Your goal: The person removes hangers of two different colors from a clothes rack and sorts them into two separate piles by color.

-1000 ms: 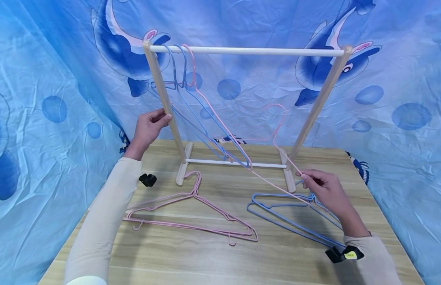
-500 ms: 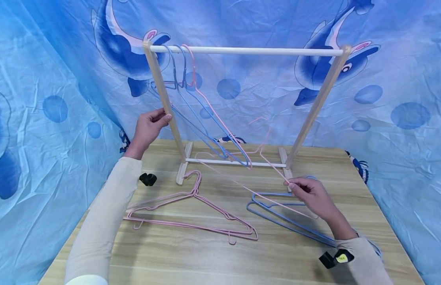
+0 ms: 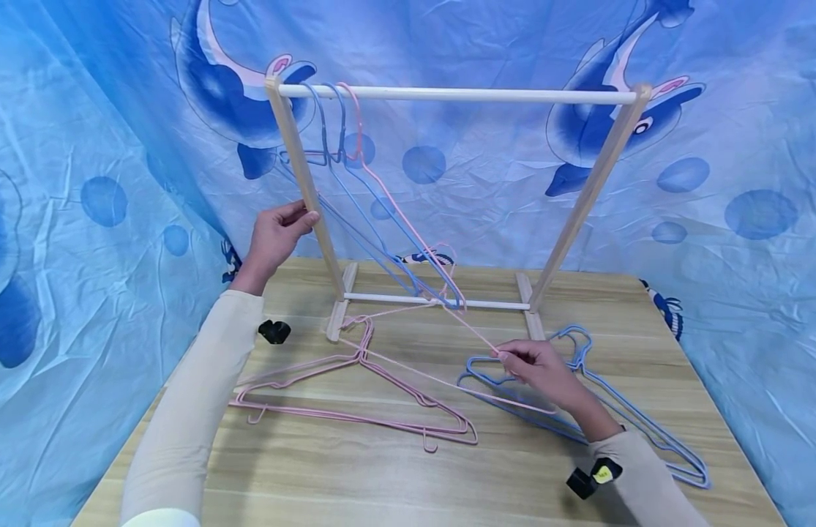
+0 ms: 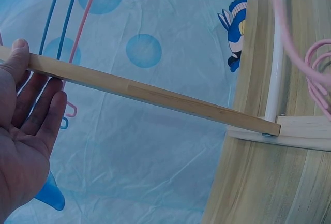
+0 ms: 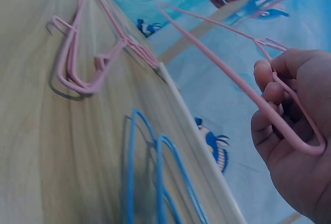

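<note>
My left hand holds the left wooden post of a small clothes rack. In the left wrist view its thumb lies on one side of the post and the fingers behind. My right hand pinches one shoulder of a pink hanger, tilted over the table with its hook pointing away. The held hanger's far end overlaps the pink hangers lying at the left in the head view. Two blue hangers and one pink hanger hang from the rack's white top rail, near its left end.
Blue hangers lie on the wooden table at the right, partly under my right forearm. The rack's right post and low white crossbar stand behind my right hand. A blue patterned cloth surrounds the table.
My right hand has moved left and down toward the middle with the pink hanger, whose hook has dropped and swung left behind the hanging hangers. The left hand has stayed on the post.
</note>
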A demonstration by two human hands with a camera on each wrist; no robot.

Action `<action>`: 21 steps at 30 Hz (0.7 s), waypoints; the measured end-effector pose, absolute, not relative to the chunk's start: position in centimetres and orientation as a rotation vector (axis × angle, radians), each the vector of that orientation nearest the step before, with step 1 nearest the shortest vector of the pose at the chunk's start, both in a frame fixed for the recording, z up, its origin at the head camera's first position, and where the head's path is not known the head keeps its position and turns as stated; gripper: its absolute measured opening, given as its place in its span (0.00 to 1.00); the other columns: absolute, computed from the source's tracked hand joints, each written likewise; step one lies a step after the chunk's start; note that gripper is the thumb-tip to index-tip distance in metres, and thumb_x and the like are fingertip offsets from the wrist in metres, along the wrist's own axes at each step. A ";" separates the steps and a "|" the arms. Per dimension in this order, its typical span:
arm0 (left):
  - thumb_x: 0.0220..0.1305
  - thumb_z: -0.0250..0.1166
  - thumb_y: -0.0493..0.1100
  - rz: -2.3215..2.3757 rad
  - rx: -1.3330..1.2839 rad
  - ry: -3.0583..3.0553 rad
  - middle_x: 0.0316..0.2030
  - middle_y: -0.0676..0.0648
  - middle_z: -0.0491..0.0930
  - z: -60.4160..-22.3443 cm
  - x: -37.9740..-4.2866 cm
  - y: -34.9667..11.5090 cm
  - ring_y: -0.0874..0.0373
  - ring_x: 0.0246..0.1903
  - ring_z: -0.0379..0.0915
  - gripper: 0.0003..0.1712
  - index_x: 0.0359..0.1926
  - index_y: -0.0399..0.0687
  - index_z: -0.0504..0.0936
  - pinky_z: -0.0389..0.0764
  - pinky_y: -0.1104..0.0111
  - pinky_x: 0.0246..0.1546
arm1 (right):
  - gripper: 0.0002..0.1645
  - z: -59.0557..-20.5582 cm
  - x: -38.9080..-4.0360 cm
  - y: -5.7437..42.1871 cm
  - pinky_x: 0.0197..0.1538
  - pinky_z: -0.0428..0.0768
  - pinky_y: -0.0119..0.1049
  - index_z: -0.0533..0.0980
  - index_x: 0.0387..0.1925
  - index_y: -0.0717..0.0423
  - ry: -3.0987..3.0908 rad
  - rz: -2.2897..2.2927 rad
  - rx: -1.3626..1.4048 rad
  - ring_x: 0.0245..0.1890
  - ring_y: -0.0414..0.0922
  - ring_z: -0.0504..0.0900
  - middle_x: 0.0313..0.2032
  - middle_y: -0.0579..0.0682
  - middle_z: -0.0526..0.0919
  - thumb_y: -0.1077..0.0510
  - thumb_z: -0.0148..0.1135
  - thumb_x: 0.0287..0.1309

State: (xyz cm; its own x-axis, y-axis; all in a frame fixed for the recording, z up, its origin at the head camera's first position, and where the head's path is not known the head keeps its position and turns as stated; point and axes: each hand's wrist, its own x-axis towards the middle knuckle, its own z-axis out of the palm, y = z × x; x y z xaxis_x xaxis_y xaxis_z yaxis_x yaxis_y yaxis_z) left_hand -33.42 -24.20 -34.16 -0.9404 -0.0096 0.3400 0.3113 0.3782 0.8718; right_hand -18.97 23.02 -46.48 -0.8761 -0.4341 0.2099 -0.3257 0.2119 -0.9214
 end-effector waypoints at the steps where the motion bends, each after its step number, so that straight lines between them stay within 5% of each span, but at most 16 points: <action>1: 0.71 0.65 0.55 -1.584 -0.266 -2.354 0.59 0.38 0.82 -34.2 -33.4 -24.2 0.58 0.54 0.82 0.28 0.68 0.52 0.79 0.82 0.66 0.57 | 0.13 -46.7 -19.0 22.6 0.18 0.71 0.31 0.83 0.48 0.70 2.357 -1.764 -0.743 0.20 0.42 0.71 0.24 0.60 0.78 0.64 0.55 0.75; 17: 0.70 0.65 0.57 -1.569 -0.283 -2.360 0.59 0.40 0.83 -34.3 -33.7 -24.5 0.55 0.55 0.82 0.29 0.68 0.55 0.78 0.82 0.63 0.58 | 0.14 -48.0 -20.1 16.5 0.24 0.74 0.27 0.83 0.50 0.68 2.263 -1.716 -0.701 0.25 0.44 0.78 0.29 0.67 0.82 0.61 0.59 0.74; 21: 0.70 0.65 0.57 -1.574 -0.291 -2.358 0.59 0.40 0.82 -34.3 -33.7 -24.5 0.55 0.55 0.82 0.29 0.68 0.55 0.79 0.81 0.62 0.59 | 0.14 -48.7 -20.1 15.1 0.24 0.73 0.25 0.83 0.50 0.69 2.240 -1.720 -0.693 0.23 0.38 0.75 0.26 0.58 0.82 0.62 0.59 0.72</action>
